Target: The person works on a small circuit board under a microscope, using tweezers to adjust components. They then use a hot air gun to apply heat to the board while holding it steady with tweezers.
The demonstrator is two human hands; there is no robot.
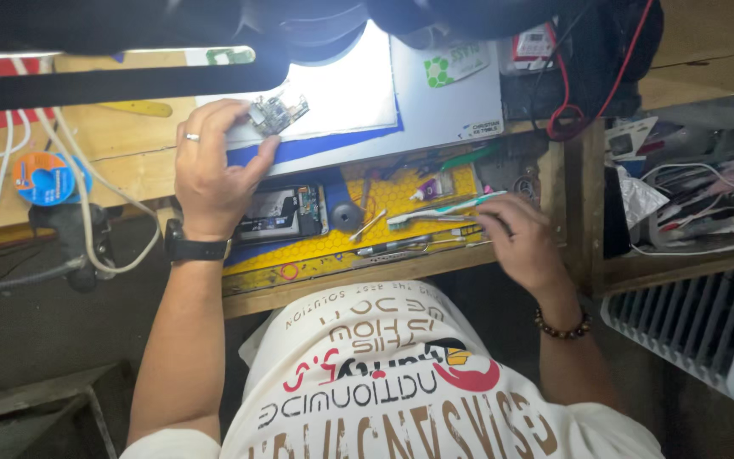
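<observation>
circuit board [277, 113], small and pale with raised parts on it, sits at the edge of a bright white lit pad [341, 89] near the back of the bench [129, 144]. left hand [211, 170] pinches the board between fingertips and thumb, so the hand is grasping it; a ring shows on one finger and a black watch [197, 249] wraps the wrist. just below that hand lies an opened device [280, 213] with dark innards, resting on a yellow honeycomb mat [401, 191].

right hand [524, 238] reaches across the right end of the mat, fingers curled over a cluster of tools. its fingertips touch a white and green toothbrush [443, 211] and the slim metal tools lying beside it; whether it actually grips any of them i cannot tell. a beaded bracelet [562, 327] circles that wrist.

between the two hands, a small round black disc [347, 214] sits on the mat, with tweezers [369, 225] just beside it. a small white tube [431, 189] lies near the mat's upper edge. far left, a blue and orange spool [44, 177] sits on the bench near white cables [78, 170]. red wire [567, 102] loops at the upper right.
</observation>
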